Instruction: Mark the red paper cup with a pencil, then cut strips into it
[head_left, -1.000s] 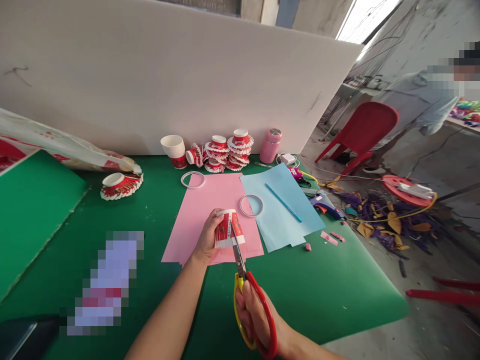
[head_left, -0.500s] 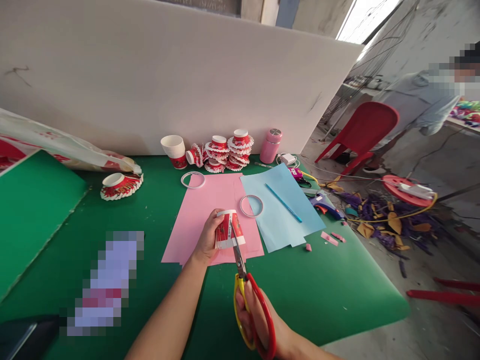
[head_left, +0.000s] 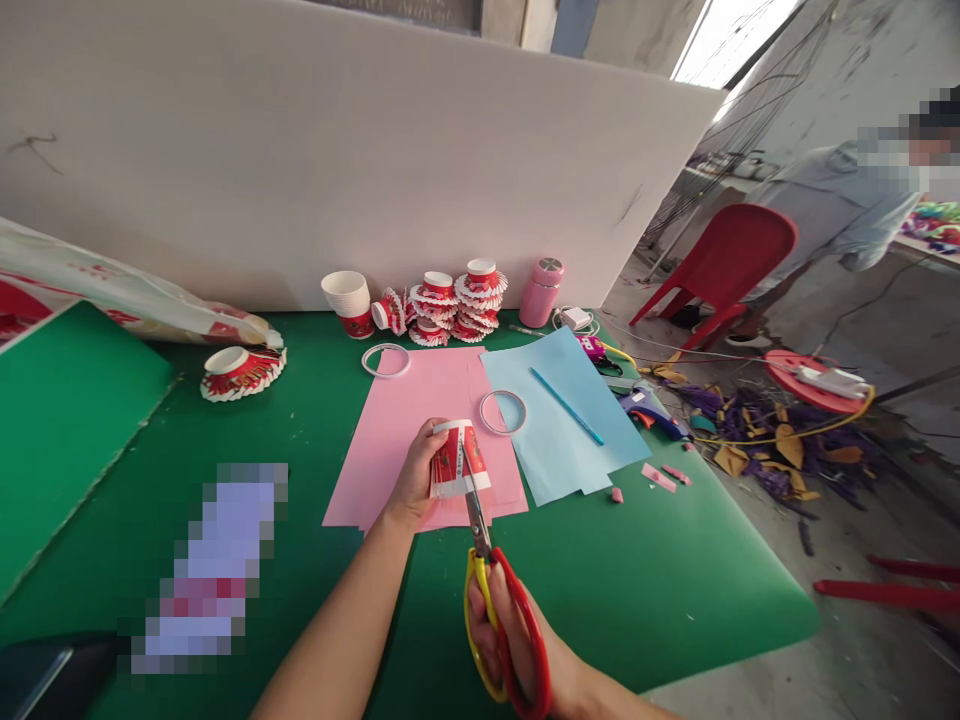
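My left hand [head_left: 412, 478] is closed around a red and white paper cup [head_left: 454, 455], held on its side over the pink paper [head_left: 375, 450]. Slits run along the cup's wall near my fingers. In my right hand [head_left: 517, 630] is a pair of scissors [head_left: 478, 535] with one yellow and one red handle loop. Its blades reach onto the cup's wall from the rim side. A tape roll [head_left: 503, 431] lies just right of the cup, partly on light blue paper [head_left: 551, 470], where a blue pencil [head_left: 566, 405] rests.
Behind stand stacked cups [head_left: 349, 310], fringed cut cups [head_left: 480, 290] and a pink flask [head_left: 541, 292]. Another fringed cup [head_left: 240, 372] sits at left. A glue gun [head_left: 652, 412] lies near the right table edge. Beyond are a red chair [head_left: 727, 255] and a person [head_left: 817, 200].
The scissor handles have spread slightly wider, the yellow loop shifting left. The cup and my left hand stay in place.
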